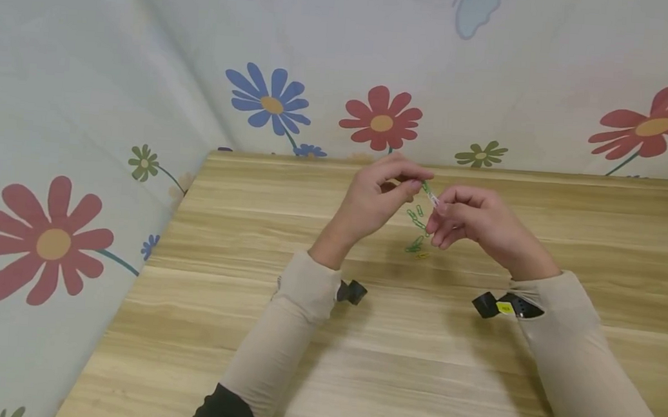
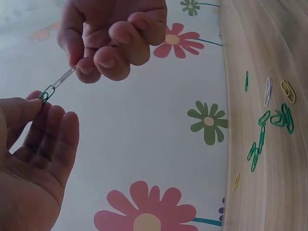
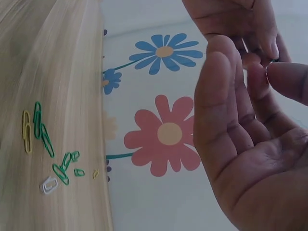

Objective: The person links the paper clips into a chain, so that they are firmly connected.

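My left hand (image 1: 368,195) pinches a green paper clip (image 2: 46,94) between thumb and fingertip. A white paper clip (image 2: 63,77) hooks onto it, its other end pinched by my right hand (image 1: 475,221). Both hands are raised above the table, a short gap apart, the clips slanting between them. In the right wrist view my right hand (image 3: 250,159) hides most of the clips. Below the hands on the table lie several green paper clips (image 1: 415,244), some apparently joined. Near them are a yellow paper clip (image 2: 288,91) and another white paper clip (image 2: 268,92).
The wooden table (image 1: 239,228) ends at a back edge against a pale, flower-printed cloth (image 1: 329,34). Another small yellow clip (image 2: 236,182) lies on the wood apart from the pile. A black wrist camera (image 1: 354,292) sits on the left wrist, another (image 1: 485,304) on the right.
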Available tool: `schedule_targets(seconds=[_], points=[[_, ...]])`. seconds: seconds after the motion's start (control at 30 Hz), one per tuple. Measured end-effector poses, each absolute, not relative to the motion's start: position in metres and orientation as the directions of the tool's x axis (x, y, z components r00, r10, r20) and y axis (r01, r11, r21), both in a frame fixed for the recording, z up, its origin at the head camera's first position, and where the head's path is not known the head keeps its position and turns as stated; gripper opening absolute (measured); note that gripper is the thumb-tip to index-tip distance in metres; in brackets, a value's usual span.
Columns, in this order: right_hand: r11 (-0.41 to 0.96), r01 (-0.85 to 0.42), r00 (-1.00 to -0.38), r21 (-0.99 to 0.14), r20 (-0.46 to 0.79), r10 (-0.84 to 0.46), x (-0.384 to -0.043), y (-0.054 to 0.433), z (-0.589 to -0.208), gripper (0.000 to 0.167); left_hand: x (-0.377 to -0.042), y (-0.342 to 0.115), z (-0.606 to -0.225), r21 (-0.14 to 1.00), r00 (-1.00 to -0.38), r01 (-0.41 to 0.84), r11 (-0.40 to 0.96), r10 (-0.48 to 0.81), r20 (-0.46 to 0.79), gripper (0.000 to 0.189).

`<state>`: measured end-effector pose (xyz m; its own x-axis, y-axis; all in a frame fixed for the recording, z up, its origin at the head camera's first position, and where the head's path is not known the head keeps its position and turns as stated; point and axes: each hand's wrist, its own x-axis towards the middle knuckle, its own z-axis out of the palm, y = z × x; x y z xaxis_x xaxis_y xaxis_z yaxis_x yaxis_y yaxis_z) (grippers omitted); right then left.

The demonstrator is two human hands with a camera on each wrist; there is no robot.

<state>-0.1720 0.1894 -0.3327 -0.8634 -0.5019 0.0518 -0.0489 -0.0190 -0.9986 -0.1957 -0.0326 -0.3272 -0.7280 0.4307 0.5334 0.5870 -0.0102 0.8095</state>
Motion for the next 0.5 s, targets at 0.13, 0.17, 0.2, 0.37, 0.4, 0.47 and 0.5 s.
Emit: schedule_targets(seconds=[0.13,0.17,0.2,0.37,0.4,0.47,0.5], points=[[0.047,-0.116,-0.875,-0.992,0.079,-0.477,-0.171,0.188,-0.332,0.023,-0.196,-0.034,-0.327,0.808,-0.726,0.589,-0.001,0.439,0.530,0.022],[0.048,-0.138,-0.879,-0.989,0.100,-0.467,-0.171,0.187,-0.332,0.026,-0.196,-0.034,-0.327,0.808,-0.727,0.590,0.007,0.440,0.527,0.022],[0.035,-0.163,-0.880,-0.986,0.129,-0.457,-0.170,0.186,-0.332,0.029,-0.196,-0.034,-0.327,0.808,-0.729,0.589,0.016,0.441,0.524,0.023],[0.074,-0.270,-0.903,-0.960,0.226,-0.367,-0.166,0.177,-0.331,0.039,-0.195,-0.033,-0.326,0.804,-0.734,0.593,0.046,0.442,0.516,0.023],[0.102,-0.284,-0.909,-0.953,0.233,-0.346,-0.166,0.176,-0.330,0.043,-0.195,-0.032,-0.326,0.802,-0.733,0.595,0.048,0.443,0.517,0.023],[0.166,-0.307,-0.917,-0.937,0.245,-0.315,-0.165,0.174,-0.330,0.046,-0.195,-0.032,-0.326,0.800,-0.733,0.598,0.054,0.441,0.518,0.023],[0.183,-0.316,-0.918,-0.931,0.252,-0.306,-0.164,0.173,-0.330,0.045,-0.194,-0.031,-0.326,0.800,-0.733,0.598,0.054,0.442,0.518,0.023]])
